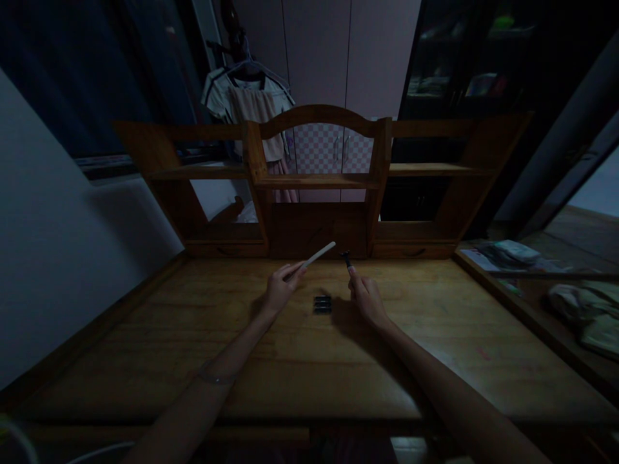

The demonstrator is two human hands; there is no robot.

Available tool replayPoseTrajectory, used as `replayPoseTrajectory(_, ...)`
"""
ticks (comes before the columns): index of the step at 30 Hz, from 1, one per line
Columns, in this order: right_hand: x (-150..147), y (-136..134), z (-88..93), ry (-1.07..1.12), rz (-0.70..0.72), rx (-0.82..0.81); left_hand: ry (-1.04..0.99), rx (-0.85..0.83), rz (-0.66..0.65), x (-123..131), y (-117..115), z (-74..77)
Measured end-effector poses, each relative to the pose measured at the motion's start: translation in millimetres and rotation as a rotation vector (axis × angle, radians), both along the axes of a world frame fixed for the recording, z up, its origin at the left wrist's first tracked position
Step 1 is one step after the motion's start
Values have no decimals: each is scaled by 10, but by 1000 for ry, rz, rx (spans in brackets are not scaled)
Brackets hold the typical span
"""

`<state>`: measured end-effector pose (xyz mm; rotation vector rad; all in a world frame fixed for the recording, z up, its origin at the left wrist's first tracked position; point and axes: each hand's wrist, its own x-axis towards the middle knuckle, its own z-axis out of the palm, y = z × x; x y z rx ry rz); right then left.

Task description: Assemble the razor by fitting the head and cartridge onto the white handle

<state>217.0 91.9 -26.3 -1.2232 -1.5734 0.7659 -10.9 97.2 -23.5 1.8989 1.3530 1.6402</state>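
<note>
My left hand point(280, 287) is closed around the lower end of a slim whitish stick point(319, 254), which slants up to the right with a rounded tip. In my right hand point(366, 296) is a small dark razor point(347, 258), gripped by its handle with the T-shaped head pointing up and away. The razor's head is apart from the stick's tip. Between and below both hands, a small group of black, bar-like pieces point(322, 305) lies on the wooden desk point(300, 374). Dim light hides their finer detail.
A wooden shelf unit point(316, 183) with open compartments rises along the desk's far edge. At the right, clothing or bags point(587, 316) lie on a lower surface. A white wall point(43, 258) borders the left side. Clothes on a hanger point(251, 96) hang behind the shelf.
</note>
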Motion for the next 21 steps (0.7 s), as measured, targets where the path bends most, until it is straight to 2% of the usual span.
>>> replayPoseTrajectory(5,-1,5,-16,0,-2,-3,24,-20,-34,33,12,-51)
replayPoseTrajectory(10,6,7,-32,0,5,-9,-85,-138,17,-77,121,-136)
replayPoseTrajectory(13,6,12,-36,-9,5,-12,-111,-92,20,-100,106,-92)
replayPoseTrajectory(18,-5,18,-41,11,0,-21,0,-28,-71,31,7,-25)
replayPoseTrajectory(21,0,11,-39,19,13,-6,1,-31,-33,36,29,-53)
